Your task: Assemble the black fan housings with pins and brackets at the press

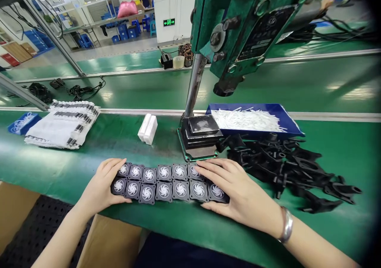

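Observation:
Two rows of small square black fans (163,190) with white swirl centres lie side by side on the green bench. My left hand (102,184) grips the left end of the rows, thumb along the near edge and fingers over the far side. Around the right end my right hand (235,186) is wrapped, its fingers covering part of the last fans. A silver bracelet (286,224) circles my right wrist. Just beyond the rows, the black block (202,131) of a green press (238,34) stands on its base.
Black plastic parts (282,161) are heaped at the right, before a blue tray (268,132) of white strips (247,119). White blocks (148,129) stand behind the fans. A white bundle (56,127) and blue box (24,124) sit left. Cardboard (110,240) lies below the bench edge.

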`<state>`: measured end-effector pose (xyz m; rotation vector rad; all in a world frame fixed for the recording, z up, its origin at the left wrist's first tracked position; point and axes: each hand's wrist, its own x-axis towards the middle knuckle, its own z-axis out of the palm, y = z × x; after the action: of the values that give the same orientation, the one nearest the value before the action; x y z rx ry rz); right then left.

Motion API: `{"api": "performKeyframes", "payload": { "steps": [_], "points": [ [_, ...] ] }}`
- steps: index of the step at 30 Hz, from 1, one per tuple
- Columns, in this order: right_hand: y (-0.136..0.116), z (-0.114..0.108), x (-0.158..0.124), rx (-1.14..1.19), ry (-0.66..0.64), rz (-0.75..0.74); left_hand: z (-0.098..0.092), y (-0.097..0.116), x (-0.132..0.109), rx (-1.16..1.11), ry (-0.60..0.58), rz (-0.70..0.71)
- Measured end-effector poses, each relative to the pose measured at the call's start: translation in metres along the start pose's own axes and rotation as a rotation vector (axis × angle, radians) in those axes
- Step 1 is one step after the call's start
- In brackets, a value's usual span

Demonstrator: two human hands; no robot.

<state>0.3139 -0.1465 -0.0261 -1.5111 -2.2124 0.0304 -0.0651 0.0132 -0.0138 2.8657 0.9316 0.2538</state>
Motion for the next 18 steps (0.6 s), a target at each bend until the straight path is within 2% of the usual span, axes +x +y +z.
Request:
{"api": "performKeyframes", "payload": {
  "steps": [5,13,18],
  "points": [
    [0.000,0.001,0.001,0.006,-0.006,0.003,-0.004,0.006,0.002,0.039,-0.034,-0.036],
    [-0.001,0.001,0.001,-0.006,0.005,-0.004,-0.006,0.027,0.012,0.144,-0.063,-0.043],
    [-0.001,0.001,0.002,-0.007,-0.008,-0.006,-0.003,0.047,0.024,0.103,-0.075,0.064]
  ]
}}
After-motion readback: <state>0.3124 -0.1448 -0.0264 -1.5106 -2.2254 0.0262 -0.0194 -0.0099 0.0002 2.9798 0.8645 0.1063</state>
